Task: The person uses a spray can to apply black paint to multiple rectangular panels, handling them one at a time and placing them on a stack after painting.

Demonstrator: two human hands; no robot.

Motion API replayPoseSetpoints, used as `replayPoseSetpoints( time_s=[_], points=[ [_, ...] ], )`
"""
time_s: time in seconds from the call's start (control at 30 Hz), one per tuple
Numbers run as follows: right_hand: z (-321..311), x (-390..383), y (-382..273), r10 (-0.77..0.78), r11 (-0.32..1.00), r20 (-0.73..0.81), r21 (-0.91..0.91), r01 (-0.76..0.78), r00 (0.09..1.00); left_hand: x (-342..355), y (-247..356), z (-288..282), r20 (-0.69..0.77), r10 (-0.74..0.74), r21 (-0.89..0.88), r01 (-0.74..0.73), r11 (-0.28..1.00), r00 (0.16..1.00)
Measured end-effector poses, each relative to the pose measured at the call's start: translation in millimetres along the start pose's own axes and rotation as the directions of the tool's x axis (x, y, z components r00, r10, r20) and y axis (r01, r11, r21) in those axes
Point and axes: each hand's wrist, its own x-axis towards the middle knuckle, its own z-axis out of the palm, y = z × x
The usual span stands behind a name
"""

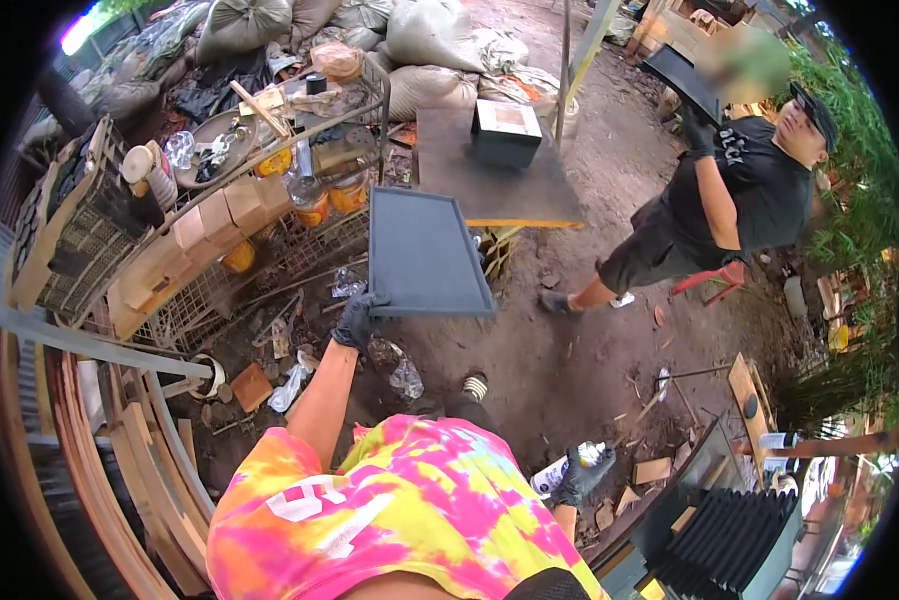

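My left hand [360, 320], in a black glove, grips the near left corner of a shallow black rectangular tray [425, 255]. The tray is held out in front of me, its raised rim facing up. Down at my right side, my right hand [576, 482], also gloved in black, is closed around a white can [549, 478] with a dark label. Something silvery and shiny [593, 453] shows at the far side of that hand; whether it belongs to the can I cannot make out.
A brown board table [530, 195] bears a black box [507, 135]. At the right a co-worker [740, 190] lifts another black tray [682, 82]. Several black panels [725, 540] stand racked at lower right. Left are a wire rack [270, 235] and planks [140, 480]; filled sacks [430, 90] lie behind.
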Motion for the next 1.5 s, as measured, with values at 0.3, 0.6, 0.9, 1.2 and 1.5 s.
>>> replayPoseSetpoints(
  time_s=[0.3,0.6,0.9,1.2,1.5],
  points=[
    [50,84,-19,-0.046,0.989,0.074,0.144,0.035,0.996,-12,53,51,0.063,0.133,-0.187,-0.119,0.975,0.989],
    [79,166,-16,-0.042,0.996,0.043,0.076,0.038,0.998,95,119,100,0.138,0.238,-0.389,-0.169,0.906,0.961],
    [89,187,-12,-0.017,0.993,0.048,0.114,0.011,0.999,236,45,143,0.175,0.211,-0.303,-0.151,0.941,0.962],
    [134,166,-46,-0.028,0.992,-0.156,0.119,0.047,0.987,400,26,121,0.24,-0.101,-0.312,0.175,0.934,0.965],
    [233,151,-63,-0.079,0.985,-0.262,0.126,0.115,0.962,462,42,108,0.217,-0.237,-0.19,0.279,0.941,0.947]
  ],
)
